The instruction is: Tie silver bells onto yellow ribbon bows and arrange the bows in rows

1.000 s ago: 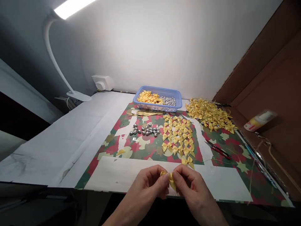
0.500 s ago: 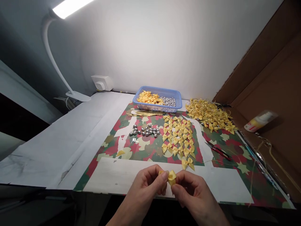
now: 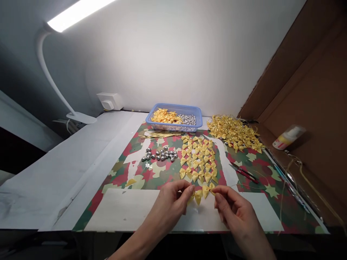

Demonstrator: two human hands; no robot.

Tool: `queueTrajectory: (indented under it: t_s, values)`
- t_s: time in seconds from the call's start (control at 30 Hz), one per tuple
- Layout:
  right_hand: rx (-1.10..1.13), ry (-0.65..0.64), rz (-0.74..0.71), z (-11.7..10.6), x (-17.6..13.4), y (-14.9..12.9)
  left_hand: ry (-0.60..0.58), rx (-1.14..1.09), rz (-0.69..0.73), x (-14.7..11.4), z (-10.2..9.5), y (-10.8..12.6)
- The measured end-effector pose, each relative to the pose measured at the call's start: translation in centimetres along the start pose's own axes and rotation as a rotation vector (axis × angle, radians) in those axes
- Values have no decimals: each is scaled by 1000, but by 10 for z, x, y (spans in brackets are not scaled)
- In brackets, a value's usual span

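My left hand (image 3: 173,204) is closed, thumb and forefinger pinching a small yellow ribbon bow (image 3: 198,196) just above the white strip. Beside that bow is a second yellow bow (image 3: 206,191), at the near end of the laid-out bows. The fingertips of my right hand (image 3: 236,211) are closed on this second bow's right side and partly hide it. Beyond both hands, rows of yellow bows (image 3: 198,164) lie on the camouflage-patterned sheet (image 3: 159,177). Left of the rows sits a group of shiny silver bells or beads (image 3: 164,155).
A blue basket (image 3: 173,106) of yellow bows and silver pieces stands at the back, with gold ties (image 3: 159,134) before it. On the right are a heap of corded bows (image 3: 234,131), snips (image 3: 245,173) and a bottle (image 3: 287,139). A lamp (image 3: 51,76) stands left.
My right hand has left the bow that both hands held and moved to the bow at the rows' near end. My left hand keeps its bow, now farther forward. The view has shifted slightly.
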State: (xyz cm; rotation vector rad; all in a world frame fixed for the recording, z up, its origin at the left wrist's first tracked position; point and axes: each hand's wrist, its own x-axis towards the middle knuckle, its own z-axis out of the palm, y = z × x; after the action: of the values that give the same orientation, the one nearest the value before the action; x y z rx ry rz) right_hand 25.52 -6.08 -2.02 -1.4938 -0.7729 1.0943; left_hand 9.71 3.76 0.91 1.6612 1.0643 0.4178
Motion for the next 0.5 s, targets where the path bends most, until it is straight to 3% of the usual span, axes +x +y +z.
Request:
queueTrajectory:
  t_s: [0.27, 0.4, 0.5]
  values:
    - [-12, 62, 12, -22, -6, -2, 178, 282, 130, 21, 6, -6]
    - [4, 78, 6, -28, -8, 0, 291, 360, 201, 16, -2, -12]
    - [53, 171, -51, -31, -13, -11, 319, 389, 274, 5, -2, -17]
